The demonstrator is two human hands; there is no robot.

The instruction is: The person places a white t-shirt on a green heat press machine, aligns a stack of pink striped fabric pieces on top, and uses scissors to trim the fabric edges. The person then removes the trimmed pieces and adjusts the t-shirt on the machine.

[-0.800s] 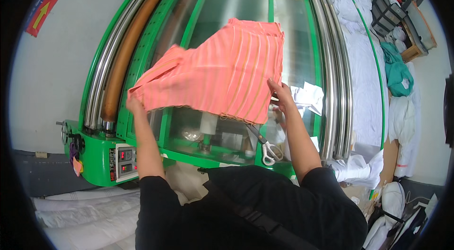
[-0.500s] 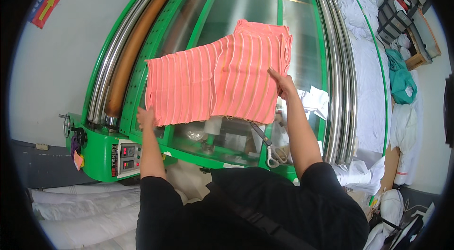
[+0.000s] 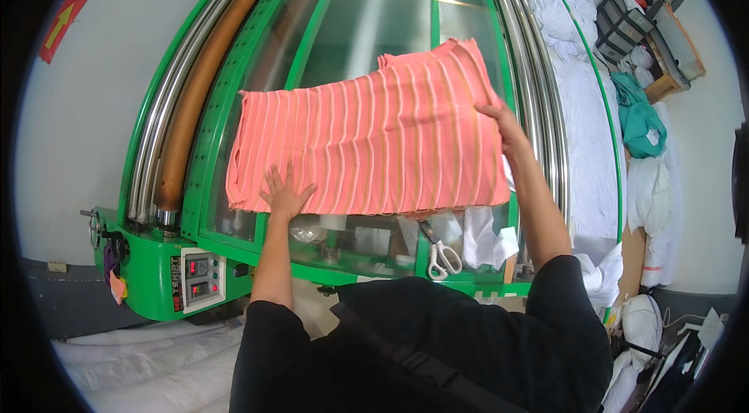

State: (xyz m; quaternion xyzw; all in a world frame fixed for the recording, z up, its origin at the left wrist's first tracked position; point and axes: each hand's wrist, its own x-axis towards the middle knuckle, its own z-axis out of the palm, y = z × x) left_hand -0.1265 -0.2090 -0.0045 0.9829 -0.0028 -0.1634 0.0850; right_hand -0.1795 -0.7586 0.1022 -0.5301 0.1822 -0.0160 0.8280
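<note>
A folded piece of pink striped fabric (image 3: 374, 144) is spread over the glass top of a green machine. My left hand (image 3: 287, 193) lies on its near edge, left of the middle, with the fingers spread. At the fabric's right edge, my right hand (image 3: 505, 128) grips the cloth, thumb on top and the other fingers mostly hidden. A pair of scissors (image 3: 441, 254) with pale handles lies just below the near edge, blades partly under the cloth. White scraps (image 3: 488, 240) lie to the right of the scissors.
Metal rollers (image 3: 538, 85) run along the right side, and a brown roller (image 3: 204, 73) along the left. A control panel (image 3: 203, 279) sits at the near left corner. White fabric (image 3: 585, 124) is heaped beyond the right rollers. White wrapped rolls (image 3: 156, 358) lie at the lower left.
The fabric's right part has been drawn out to the right, widening it. My left hand has come from the left edge onto the cloth; my right hand has moved right with its edge.
</note>
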